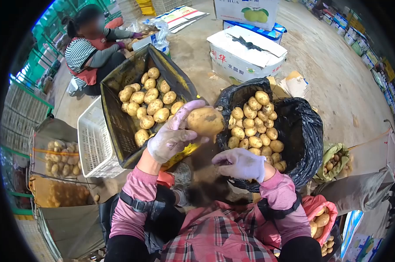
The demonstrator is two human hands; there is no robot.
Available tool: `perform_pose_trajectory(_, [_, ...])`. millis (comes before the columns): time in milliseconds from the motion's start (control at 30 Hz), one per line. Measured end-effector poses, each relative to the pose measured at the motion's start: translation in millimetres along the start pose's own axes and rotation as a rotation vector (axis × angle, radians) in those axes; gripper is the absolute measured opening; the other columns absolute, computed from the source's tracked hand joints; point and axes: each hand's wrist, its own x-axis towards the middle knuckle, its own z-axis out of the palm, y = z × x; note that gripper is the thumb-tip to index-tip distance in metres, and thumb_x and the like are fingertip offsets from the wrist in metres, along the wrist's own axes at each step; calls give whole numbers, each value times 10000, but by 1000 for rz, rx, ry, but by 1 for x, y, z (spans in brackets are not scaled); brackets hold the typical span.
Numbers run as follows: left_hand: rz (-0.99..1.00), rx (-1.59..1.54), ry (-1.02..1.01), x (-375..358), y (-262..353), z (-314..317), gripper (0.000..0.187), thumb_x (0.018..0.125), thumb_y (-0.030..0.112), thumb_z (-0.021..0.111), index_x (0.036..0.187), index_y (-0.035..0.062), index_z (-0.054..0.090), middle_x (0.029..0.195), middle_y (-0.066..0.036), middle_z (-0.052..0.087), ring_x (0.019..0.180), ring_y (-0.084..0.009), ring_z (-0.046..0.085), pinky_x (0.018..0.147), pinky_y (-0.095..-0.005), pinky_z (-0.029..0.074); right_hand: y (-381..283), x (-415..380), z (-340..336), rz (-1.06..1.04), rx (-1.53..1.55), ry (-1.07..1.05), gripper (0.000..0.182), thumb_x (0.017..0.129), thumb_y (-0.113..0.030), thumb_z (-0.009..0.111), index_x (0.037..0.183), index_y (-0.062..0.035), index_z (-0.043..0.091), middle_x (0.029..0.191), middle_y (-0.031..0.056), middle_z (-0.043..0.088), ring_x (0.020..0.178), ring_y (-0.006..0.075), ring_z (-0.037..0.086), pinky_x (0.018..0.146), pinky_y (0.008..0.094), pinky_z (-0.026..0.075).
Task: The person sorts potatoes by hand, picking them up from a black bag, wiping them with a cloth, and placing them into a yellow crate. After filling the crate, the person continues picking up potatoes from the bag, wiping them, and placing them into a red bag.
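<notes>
My left hand point(172, 134), in a whitish-purple glove, grips a large potato point(206, 121) with a dark patch on its skin. Beneath and beyond it is a black-lined crate point(173, 72), tilted, with several potatoes point(155, 106) inside. In a matching glove, my right hand point(242, 163) is loosely curled, with a gap between thumb and fingers and nothing visible in it. It hovers over the near edge of a container lined with a black plastic bag point(300, 126). A pile of smaller potatoes point(255, 126) fills the left part of that container.
A white plastic basket point(92, 139) stands left of the crate. White cartons point(245, 54) are stacked beyond the bag-lined container. At the upper left a person point(90, 52) crouches, handling items. A red bag of potatoes point(320, 218) and a green sack point(335, 161) are at my right.
</notes>
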Motion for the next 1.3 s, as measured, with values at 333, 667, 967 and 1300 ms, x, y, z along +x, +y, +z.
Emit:
perform_pose_trajectory(333, [59, 610, -15, 20, -34, 12, 525, 827, 113, 704, 1301, 8, 503, 1252, -96, 536, 1179, -178, 508, 1055, -324, 389, -34, 4, -19, 32, 607, 507, 416, 903, -119, 631, 1291, 17, 567, 912, 27, 647, 727, 39, 561, 606, 199, 470])
perform_pose_trajectory(667, [44, 570, 58, 26, -52, 1, 595, 887, 412, 711, 1295, 56, 464, 1179, -81, 575, 1100, -139, 560, 949, -297, 476, -47, 2, -17, -1, 609, 584, 407, 898, -32, 566, 1301, 26, 569, 957, 64, 677, 758, 74, 633, 691, 211, 527])
perform_pose_trajectory(967, [26, 137, 64, 29, -59, 2, 501, 926, 406, 632, 1267, 72, 478, 1196, -83, 566, 1103, -203, 586, 953, -350, 488, -35, -7, -17, -27, 677, 491, 403, 911, -25, 595, 1307, 38, 558, 1068, 54, 661, 822, 49, 608, 729, 194, 543])
perform_pose_trajectory(1300, [-173, 174, -27, 19, -28, 5, 832, 696, 108, 831, 1404, 35, 401, 1255, -65, 553, 1207, -187, 520, 1049, -322, 409, -29, -4, -16, -283, 451, 659, 389, 852, 50, 580, 1235, 9, 631, 1111, 46, 679, 880, 47, 610, 781, 198, 507])
